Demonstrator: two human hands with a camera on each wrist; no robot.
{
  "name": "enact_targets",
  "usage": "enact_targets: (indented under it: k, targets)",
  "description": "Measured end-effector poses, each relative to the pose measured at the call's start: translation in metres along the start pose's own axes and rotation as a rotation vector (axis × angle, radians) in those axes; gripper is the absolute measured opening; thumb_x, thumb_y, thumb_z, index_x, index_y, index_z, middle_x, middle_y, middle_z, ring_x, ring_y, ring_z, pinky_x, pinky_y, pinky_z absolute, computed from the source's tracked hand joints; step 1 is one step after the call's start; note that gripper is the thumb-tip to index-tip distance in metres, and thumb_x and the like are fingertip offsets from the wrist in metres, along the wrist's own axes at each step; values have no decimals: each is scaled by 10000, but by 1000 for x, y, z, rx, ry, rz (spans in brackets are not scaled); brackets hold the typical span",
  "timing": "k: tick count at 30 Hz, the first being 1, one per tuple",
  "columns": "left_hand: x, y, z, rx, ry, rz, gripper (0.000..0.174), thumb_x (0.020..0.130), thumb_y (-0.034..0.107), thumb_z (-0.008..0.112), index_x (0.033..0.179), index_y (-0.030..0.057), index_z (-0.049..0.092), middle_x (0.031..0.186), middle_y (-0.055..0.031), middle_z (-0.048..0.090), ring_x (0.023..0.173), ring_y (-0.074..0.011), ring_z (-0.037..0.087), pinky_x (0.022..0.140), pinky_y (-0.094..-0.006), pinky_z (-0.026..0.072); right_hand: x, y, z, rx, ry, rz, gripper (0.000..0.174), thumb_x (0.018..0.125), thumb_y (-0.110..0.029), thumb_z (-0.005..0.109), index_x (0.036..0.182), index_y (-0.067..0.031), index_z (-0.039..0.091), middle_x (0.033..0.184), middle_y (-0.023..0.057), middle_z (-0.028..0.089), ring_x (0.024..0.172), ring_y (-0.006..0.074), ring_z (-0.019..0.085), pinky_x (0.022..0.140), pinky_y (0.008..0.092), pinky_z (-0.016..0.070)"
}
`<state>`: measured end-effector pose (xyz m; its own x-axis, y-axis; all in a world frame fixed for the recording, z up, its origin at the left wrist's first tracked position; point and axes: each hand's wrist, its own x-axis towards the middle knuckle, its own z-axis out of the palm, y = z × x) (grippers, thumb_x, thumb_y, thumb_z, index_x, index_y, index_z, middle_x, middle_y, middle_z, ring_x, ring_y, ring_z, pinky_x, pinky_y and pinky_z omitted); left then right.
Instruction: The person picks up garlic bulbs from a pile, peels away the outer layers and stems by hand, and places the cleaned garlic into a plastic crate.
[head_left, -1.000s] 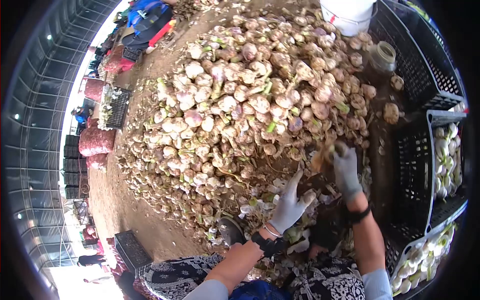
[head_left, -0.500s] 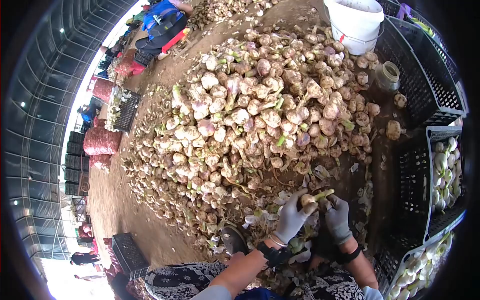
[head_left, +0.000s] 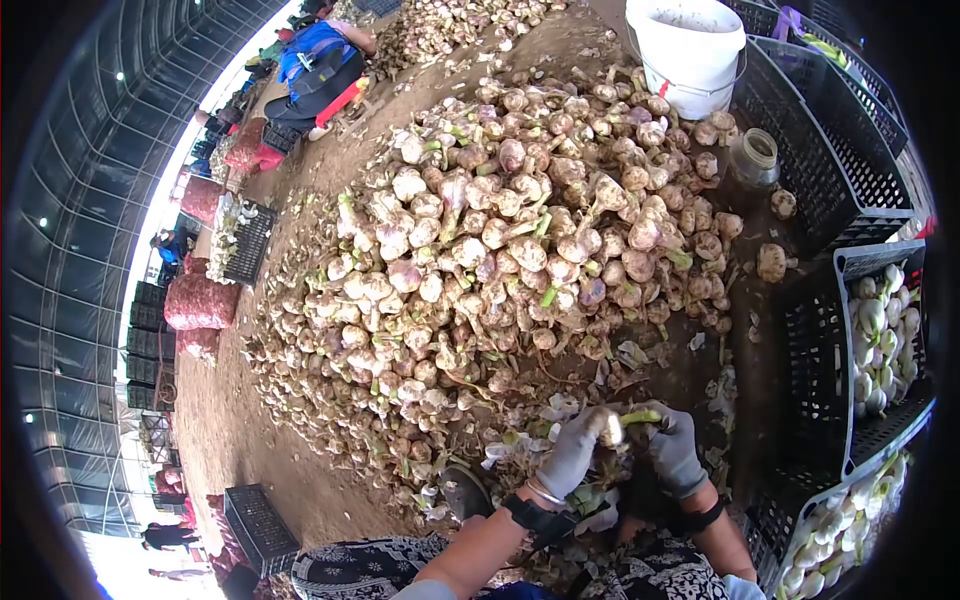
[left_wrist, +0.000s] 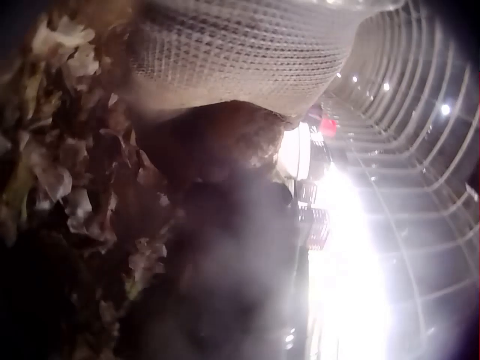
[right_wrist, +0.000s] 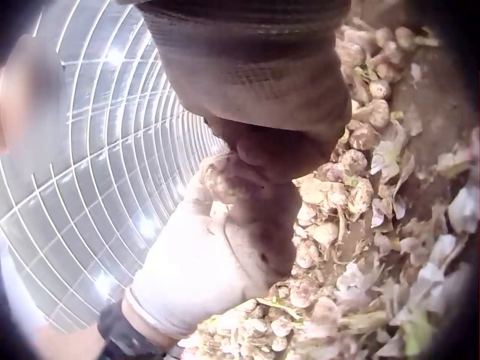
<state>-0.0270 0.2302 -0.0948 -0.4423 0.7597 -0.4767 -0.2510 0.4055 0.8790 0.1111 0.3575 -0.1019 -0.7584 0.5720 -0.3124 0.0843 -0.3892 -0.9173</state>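
In the head view a garlic bulb [head_left: 610, 432] with a green stem [head_left: 640, 416] lies between two gloved hands. The left hand [head_left: 572, 455] grips the bulb. Close beside it, the right hand [head_left: 675, 455] has curled fingers at the stem's far end. The right wrist view shows the left hand [right_wrist: 199, 262] in a pale glove close against the right hand [right_wrist: 255, 82]; shadow hides the contact. Only part of the left hand's glove [left_wrist: 240, 56] shows in the left wrist view. A large garlic pile [head_left: 500, 240] spreads beyond both hands.
Crates of trimmed bulbs [head_left: 840, 360] stand at the right, near empty black crates [head_left: 800, 140]. A white bucket [head_left: 690, 60] and a glass jar [head_left: 754, 158] are behind. Loose skins [head_left: 515, 448] litter the ground by a shoe [head_left: 465, 492]. A person [head_left: 320, 65] crouches at upper left.
The right hand has come back from farther out to the left hand. The left hand, spread a second ago, now grips a bulb. The head view has shifted slightly.
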Motion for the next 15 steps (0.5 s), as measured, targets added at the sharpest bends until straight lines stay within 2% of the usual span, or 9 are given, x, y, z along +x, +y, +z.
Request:
enact_targets:
  k: [1,4,6,7,10,11,12,14,15]
  targets:
    - [-2,0,-1,13,-30,-87,418,1006,330,587,1234,-20,569,1062,-102,648,973,-231,627,859,-340,513,2,2,-1,-60,-16,-62,174,823,17,648,991,36,689,852,6,668,744,89,590,676,243,475]
    - [-4,-3,-12,62,-51,-249,469,1031,430,477,1172,-2,593,998,-118,664,884,-235,633,765,-347,526,7,4,-7,-241,-102,-257,240,763,59,641,997,34,691,842,45,672,773,130,614,690,272,487]
    - [4,0,-25,-770,-614,-430,549,1025,517,423,1104,12,624,930,-120,683,786,-197,625,698,-306,503,8,0,-9,-375,-79,-312,292,732,83,609,1001,17,699,831,76,659,789,180,634,707,291,491]
    - [1,-1,-21,-769,-615,-432,549,1025,517,423,1104,12,624,930,-120,683,786,-197,625,698,-306,503,9,-2,-11,-513,-60,-366,349,700,107,578,1006,0,707,820,108,647,805,229,654,724,309,494]
    - [-11,-1,5,-593,-663,-559,543,1023,522,431,1017,19,636,841,-103,671,717,-175,606,631,-284,477,11,-5,-5,-416,-130,-380,336,707,103,593,1007,5,705,897,107,687,866,206,666,776,302,510]
    - [-13,1,14,-669,-596,-541,537,1008,528,461,1024,21,635,847,-97,662,741,-180,614,634,-290,504,7,1,-5,-158,-146,-172,295,732,79,620,1007,11,703,998,109,708,920,190,671,818,293,519]
    - [-17,5,23,-748,-532,-532,534,992,535,491,1031,22,634,853,-91,652,765,-185,621,637,-296,530,9,12,-11,-4,-73,-153,277,752,59,629,1017,19,700,1094,115,709,983,193,673,857,288,521]
    - [-10,18,25,-975,-369,-544,501,982,503,530,1156,42,619,942,-112,659,803,-200,634,698,-350,574,12,20,-17,312,208,32,203,854,-93,704,1034,1,699,980,101,700,862,129,654,770,302,533]
    - [-2,0,14,-1005,-405,-527,519,981,483,542,1279,59,572,1030,-137,645,842,-215,640,718,-395,589,16,49,-32,-279,380,-132,235,863,-129,717,1059,-2,688,990,105,698,837,128,652,750,302,530]
